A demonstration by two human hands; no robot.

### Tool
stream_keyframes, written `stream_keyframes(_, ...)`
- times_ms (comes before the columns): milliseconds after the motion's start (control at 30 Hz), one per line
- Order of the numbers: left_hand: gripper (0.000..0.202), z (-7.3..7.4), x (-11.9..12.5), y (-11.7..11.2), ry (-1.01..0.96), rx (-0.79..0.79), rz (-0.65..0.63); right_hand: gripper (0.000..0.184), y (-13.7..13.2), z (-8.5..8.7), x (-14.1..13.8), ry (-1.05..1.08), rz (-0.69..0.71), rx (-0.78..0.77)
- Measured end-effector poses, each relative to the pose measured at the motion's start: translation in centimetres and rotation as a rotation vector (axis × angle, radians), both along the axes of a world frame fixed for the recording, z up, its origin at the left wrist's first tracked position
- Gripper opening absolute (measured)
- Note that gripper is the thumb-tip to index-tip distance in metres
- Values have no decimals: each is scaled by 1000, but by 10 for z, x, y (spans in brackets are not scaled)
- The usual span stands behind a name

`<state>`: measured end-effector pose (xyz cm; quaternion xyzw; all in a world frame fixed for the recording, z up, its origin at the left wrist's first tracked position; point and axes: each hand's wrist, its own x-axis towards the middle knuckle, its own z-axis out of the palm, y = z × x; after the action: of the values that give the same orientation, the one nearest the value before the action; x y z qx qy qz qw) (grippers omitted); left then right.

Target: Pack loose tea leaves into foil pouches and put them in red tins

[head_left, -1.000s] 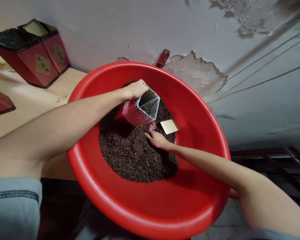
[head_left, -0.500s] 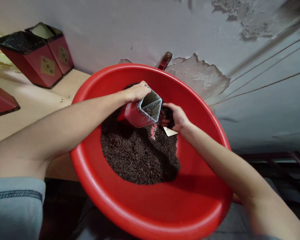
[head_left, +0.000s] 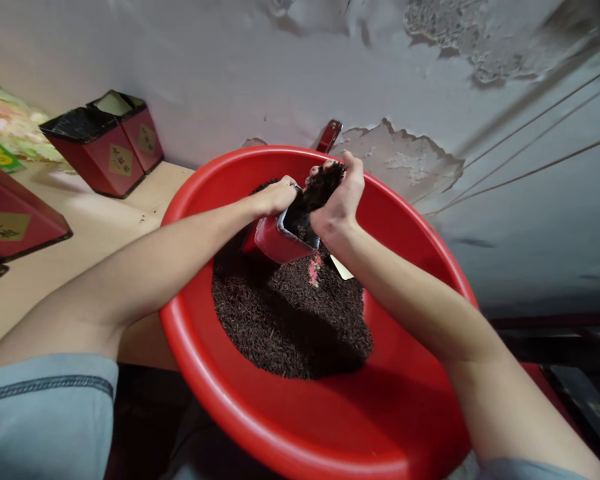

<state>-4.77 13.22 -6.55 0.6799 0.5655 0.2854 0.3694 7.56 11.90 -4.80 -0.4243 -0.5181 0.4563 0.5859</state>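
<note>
A large red plastic basin [head_left: 390,413] holds a heap of dark loose tea leaves [head_left: 290,320]. My left hand [head_left: 275,197] grips a small red tin [head_left: 273,240] lined with a silvery bag, tilted with its mouth facing right over the heap. My right hand [head_left: 340,203] is cupped and closed on a handful of tea leaves [head_left: 323,187], held right above the tin's mouth. A gold square lid [head_left: 343,269] lies on the leaves, mostly hidden under my right wrist.
Two open red tins [head_left: 107,143] stand against the wall at the back left on a light wooden table [head_left: 80,233]. More red boxes [head_left: 15,227] sit at the left edge. A red handle [head_left: 329,135] pokes up behind the basin. The wall's paint is peeling.
My right hand left the heap with a scoop of leaves and rose to the tin's mouth. The view shifted slightly right and down.
</note>
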Motion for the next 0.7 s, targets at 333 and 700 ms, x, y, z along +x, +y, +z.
stream_keyframes(333,49,0,1,2,83,31,-31,64,-16,5,11,-28,-19,98)
stream_keyframes(700,53,1,2,3,94,11,-7,36,39,-57,101,-742,-12,-248)
